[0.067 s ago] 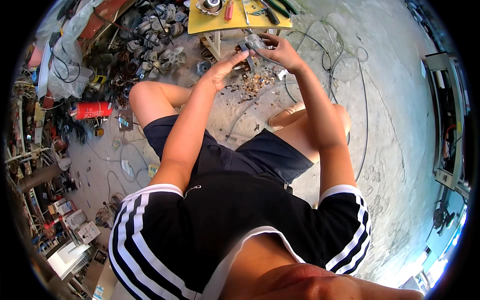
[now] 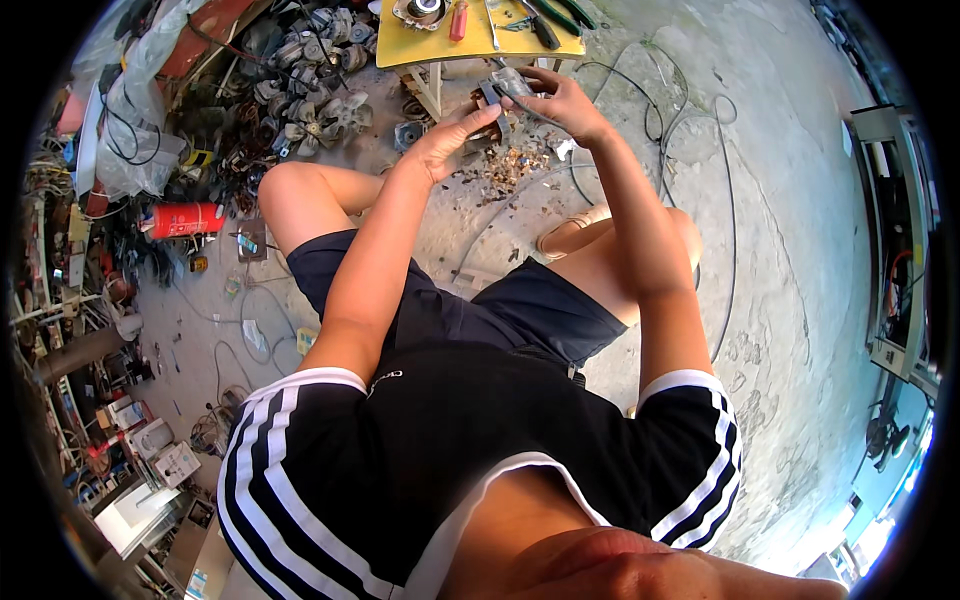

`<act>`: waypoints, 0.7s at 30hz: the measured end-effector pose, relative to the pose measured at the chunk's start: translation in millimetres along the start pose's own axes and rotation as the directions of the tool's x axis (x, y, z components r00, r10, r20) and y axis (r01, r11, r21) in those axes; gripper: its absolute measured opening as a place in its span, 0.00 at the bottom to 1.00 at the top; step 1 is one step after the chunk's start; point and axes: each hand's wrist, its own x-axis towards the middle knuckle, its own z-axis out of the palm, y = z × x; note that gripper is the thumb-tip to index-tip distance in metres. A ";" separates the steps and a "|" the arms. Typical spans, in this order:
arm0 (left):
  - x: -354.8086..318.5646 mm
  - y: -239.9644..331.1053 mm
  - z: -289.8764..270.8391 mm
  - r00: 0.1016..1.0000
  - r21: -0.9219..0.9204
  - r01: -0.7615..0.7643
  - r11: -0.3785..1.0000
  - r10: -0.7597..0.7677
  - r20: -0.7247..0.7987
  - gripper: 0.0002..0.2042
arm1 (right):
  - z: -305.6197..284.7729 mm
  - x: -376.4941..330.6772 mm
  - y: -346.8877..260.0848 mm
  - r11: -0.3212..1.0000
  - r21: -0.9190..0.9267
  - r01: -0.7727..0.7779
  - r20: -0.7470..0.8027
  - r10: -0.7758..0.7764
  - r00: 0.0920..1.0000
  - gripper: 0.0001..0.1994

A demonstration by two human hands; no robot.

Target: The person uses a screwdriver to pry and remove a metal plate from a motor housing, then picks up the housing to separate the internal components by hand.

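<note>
Both my hands are raised in front of me, just short of the yellow table, around a small silvery-grey metal part [image 2: 512,82] with a dark flat bar [image 2: 490,94] beside it. A dark cord runs from it under my right hand. The exact kind cannot be made out. My right hand [image 2: 562,103] has its fingers curled over the silvery part from the right. From the left, my left hand [image 2: 446,146] reaches in with its thumb extended against the near side of the bar; its other fingers are mostly hidden.
On the yellow table [image 2: 480,48] lie a red-handled screwdriver [image 2: 458,20], pliers [image 2: 570,12] and a round metal part. Brownish scraps [image 2: 512,168] litter the floor below my hands. Cables [image 2: 665,140] loop at right; piled motors and fan parts [image 2: 325,120] and a red can [image 2: 185,220] stand left.
The dark bar between my hands has shifted very slightly. Both hands keep nearly the same place and grip.
</note>
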 end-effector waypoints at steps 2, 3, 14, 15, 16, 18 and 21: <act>6.4 -8.5 -7.0 0.999 0.009 -0.018 1.000 0.017 0.048 0.38 | 1.3 -3.8 -5.5 0.995 0.075 -0.069 0.063 0.064 0.996 0.40; 9.0 -10.6 -9.7 1.000 0.041 -0.014 0.999 0.014 -0.005 0.43 | 2.4 -4.4 -7.9 0.994 0.071 -0.087 0.072 0.082 0.994 0.40; 10.9 -9.3 -3.8 0.950 0.304 -0.065 0.950 0.152 -0.272 0.56 | 2.4 -3.6 -8.3 0.997 -0.065 -0.046 0.049 0.049 0.998 0.40; 8.4 -5.3 -1.1 0.942 0.335 -0.075 0.939 0.177 -0.285 0.56 | 0.8 0.6 -1.4 0.991 -0.133 0.007 0.014 -0.005 1.000 0.40; 13.6 -10.0 -5.4 0.925 0.407 -0.090 0.909 0.227 -0.304 0.55 | -2.3 3.3 5.5 0.977 -0.203 0.056 -0.018 -0.061 0.998 0.40; 17.2 -18.0 -18.1 0.880 0.545 -0.096 0.833 0.327 -0.344 0.54 | -0.7 1.5 -5.1 0.934 -0.358 0.008 -0.039 -0.024 0.999 0.42; 10.8 -17.6 -15.3 0.852 0.727 -0.002 0.687 0.381 -0.358 0.54 | -2.3 -5.4 -16.8 0.836 -0.549 -0.012 -0.082 -0.039 0.996 0.44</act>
